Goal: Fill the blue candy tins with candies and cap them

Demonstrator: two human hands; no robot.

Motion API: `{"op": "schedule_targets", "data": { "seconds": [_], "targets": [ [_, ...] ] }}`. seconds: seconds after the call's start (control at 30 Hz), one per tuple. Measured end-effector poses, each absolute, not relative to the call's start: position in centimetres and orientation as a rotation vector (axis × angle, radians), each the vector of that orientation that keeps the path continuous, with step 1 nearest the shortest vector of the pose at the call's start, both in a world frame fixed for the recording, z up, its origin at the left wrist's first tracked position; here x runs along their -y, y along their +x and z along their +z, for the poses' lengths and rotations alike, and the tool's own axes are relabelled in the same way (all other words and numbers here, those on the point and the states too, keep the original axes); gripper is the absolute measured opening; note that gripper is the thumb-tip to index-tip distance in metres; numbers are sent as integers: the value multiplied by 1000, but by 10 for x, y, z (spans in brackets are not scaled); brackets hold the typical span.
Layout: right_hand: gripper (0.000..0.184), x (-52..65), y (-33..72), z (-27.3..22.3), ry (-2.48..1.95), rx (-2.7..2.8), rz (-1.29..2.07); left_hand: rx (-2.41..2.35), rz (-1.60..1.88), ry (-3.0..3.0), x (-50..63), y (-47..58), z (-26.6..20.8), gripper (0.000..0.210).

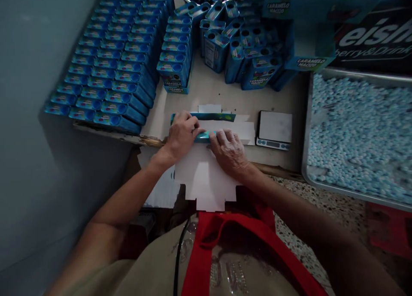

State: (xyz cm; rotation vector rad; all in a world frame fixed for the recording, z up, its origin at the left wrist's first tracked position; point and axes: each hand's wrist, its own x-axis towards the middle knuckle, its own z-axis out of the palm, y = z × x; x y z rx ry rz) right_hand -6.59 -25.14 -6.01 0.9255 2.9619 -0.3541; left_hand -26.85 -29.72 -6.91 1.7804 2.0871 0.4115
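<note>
A partly folded cardboard box blank (206, 171), white inside and blue outside, lies across the table's front edge, its large flap hanging toward my body. My left hand (182, 133) is closed on the left part of its fold, thumb and fingers pinching the edge. Over the right part of the same fold, my right hand (230, 152) bends its fingers down onto the board, gripping it. Between the two hands a strip of the blue outside shows. Beyond them stands a raised blue panel with white flaps. The fingertips' undersides are hidden.
Rows of packed blue boxes (106, 73) fill the left side, with a shorter stack (175, 55) beside them. Several open blue boxes (238, 51) stand at the back. A small scale (275, 128) sits right of my hands, near a metal tray (305, 158) of blue-and-white candies.
</note>
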Motion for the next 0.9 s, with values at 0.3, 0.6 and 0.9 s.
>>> {"op": "schedule_targets", "data": {
  "seconds": [0.3,0.6,0.9],
  "targets": [
    [26,241,-65,-77,825,-2952,-328,-2054,134,2149,340,-261,-79,35],
    [20,217,-65,-51,546,-2759,-612,-2179,135,1968,352,-252,-58,37],
    [40,200,-14,-34,227,-3188,-940,-2278,571,1492,315,-256,-26,55]
  ]
}}
